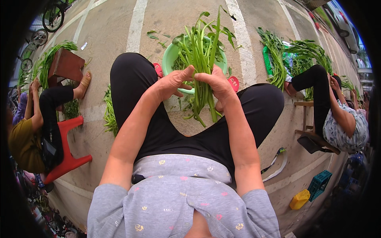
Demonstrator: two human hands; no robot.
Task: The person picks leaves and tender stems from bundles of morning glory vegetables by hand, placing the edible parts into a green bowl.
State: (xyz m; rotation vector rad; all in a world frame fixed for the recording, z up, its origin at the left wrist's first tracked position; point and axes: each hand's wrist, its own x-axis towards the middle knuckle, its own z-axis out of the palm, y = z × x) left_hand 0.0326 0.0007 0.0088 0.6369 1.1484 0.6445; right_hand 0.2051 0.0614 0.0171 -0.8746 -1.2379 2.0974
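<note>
Between my knees I hold up a bunch of water spinach (204, 59), its long green stems upright with the leaves at the top and the cut ends hanging below. My right hand (219, 84) is closed round the stems from the right, thumb across the front. My left hand (170, 84) is at the bunch's left side, thumb tip close to the stems and fingers apart; its fingers' far side is partly hidden. Just behind the bunch stands a light green plastic basin (170, 55), with more greens inside.
Loose greens (110, 113) lie on the paved ground beside my left leg. At left, a person sits on a red plastic stool (65, 139); at right, another on a wooden stool (304, 115) by heaped greens (274, 59). A teal crate (320, 185) and yellow container (300, 199) stand lower right.
</note>
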